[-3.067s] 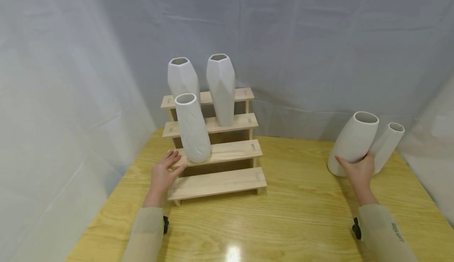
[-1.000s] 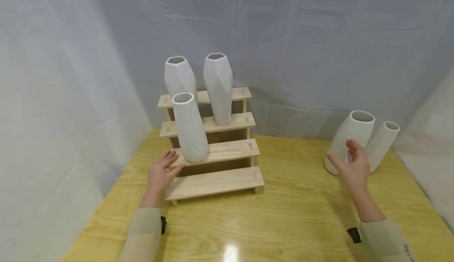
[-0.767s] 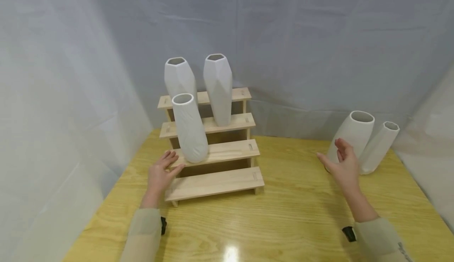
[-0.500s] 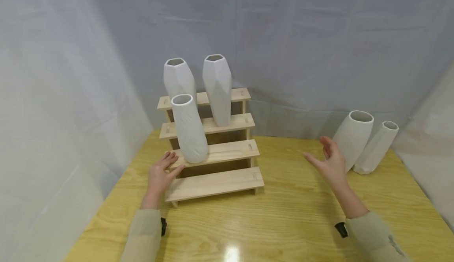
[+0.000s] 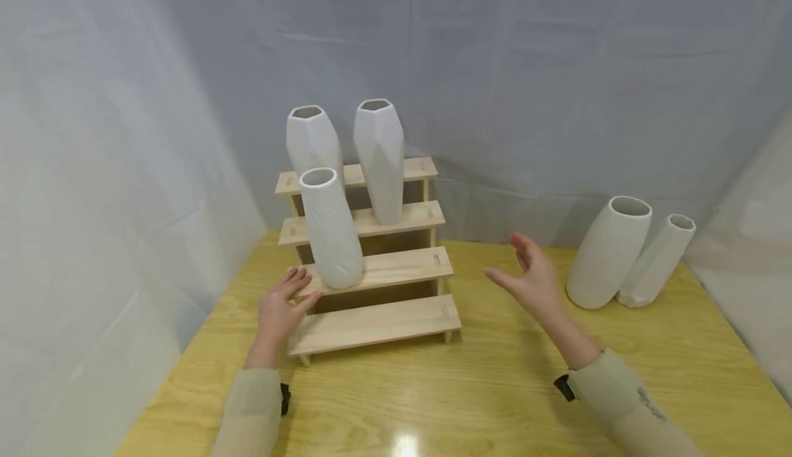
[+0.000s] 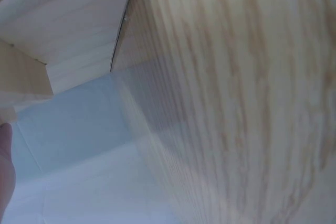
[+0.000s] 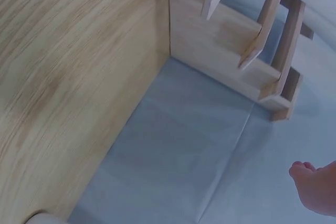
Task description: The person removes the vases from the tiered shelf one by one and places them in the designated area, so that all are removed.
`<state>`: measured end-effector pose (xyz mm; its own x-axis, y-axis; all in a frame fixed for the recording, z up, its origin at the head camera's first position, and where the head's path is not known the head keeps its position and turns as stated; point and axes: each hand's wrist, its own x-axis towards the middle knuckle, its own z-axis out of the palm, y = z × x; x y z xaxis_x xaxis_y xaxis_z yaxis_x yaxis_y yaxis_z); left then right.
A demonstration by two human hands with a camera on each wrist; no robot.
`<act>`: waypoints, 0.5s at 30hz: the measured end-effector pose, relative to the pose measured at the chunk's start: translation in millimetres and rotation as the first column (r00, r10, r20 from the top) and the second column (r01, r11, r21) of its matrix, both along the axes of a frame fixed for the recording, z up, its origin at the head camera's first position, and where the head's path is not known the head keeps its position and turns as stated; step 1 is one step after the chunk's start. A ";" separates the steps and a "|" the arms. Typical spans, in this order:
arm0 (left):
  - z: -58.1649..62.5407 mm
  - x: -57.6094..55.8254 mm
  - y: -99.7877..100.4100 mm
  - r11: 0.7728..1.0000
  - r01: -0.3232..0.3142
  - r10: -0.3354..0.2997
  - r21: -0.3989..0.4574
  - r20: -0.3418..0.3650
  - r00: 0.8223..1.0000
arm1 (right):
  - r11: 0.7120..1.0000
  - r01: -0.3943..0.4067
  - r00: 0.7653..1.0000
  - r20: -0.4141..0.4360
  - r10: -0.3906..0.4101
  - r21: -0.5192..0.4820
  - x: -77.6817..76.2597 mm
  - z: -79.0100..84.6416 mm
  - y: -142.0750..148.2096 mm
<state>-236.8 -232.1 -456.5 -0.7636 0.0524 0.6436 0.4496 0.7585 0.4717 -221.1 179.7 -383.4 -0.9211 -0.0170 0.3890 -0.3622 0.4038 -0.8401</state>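
Note:
My left hand (image 5: 280, 311) rests at the left end of the second step of a wooden stepped stand (image 5: 377, 323), fingers and thumb spread. On that step stands a white ribbed vase (image 5: 334, 233). Behind it are a white faceted vase (image 5: 379, 154) and another faceted white vase (image 5: 312, 141), its lower part hidden. My right hand (image 5: 533, 284) hovers over the table between the stand and two white vases, thumb and fingers apart with nothing between them. Those are a wide smooth vase (image 5: 609, 254) and a slimmer vase (image 5: 656, 262), side by side on the table.
The wooden table (image 5: 495, 381) carries everything. A grey-white sheet (image 5: 557, 99) hangs behind it, with pale sheets at both sides. In the right wrist view, the steps of the stand (image 7: 268, 30) show from the side.
My right hand has let go of the wide vase it touched at the right and moved left through the air towards the stand. My left hand has stayed at the step's end.

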 end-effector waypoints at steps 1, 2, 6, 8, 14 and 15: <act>0.2 0.1 0.0 1.000 0.000 0.000 -0.001 -0.001 1.000 | 1.000 -0.009 1.000 -0.001 0.009 0.005 -0.5 -0.1 -3.7; 0.3 0.1 0.0 1.000 0.001 -0.001 -0.001 0.000 1.000 | 1.000 -0.022 1.000 0.003 0.022 0.005 -1.1 -0.1 -7.5; 1.1 0.3 -0.2 1.000 0.003 -0.003 -0.002 0.011 1.000 | 0.998 -0.069 0.997 0.015 0.069 -0.006 -4.2 0.3 -22.1; 1.7 0.7 0.0 1.000 0.003 -0.003 0.002 0.023 1.000 | 0.996 -0.092 0.996 0.020 0.093 -0.014 -6.3 0.9 -29.8; 2.2 1.6 0.1 1.000 0.000 -0.001 0.009 0.040 0.999 | 0.990 -0.138 0.990 0.020 0.138 -0.007 2.1 17.3 -54.9; 2.1 1.6 -0.1 1.000 -0.001 0.001 0.008 0.038 0.999 | 0.989 -0.147 0.989 0.022 0.147 -0.007 5.9 22.0 -59.4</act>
<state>-235.2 -232.2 -454.4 -0.7877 0.0468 0.6142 0.4306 0.7549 0.4946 -215.2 120.3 -361.4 -0.9171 -0.1506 0.3692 -0.3987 0.3435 -0.8503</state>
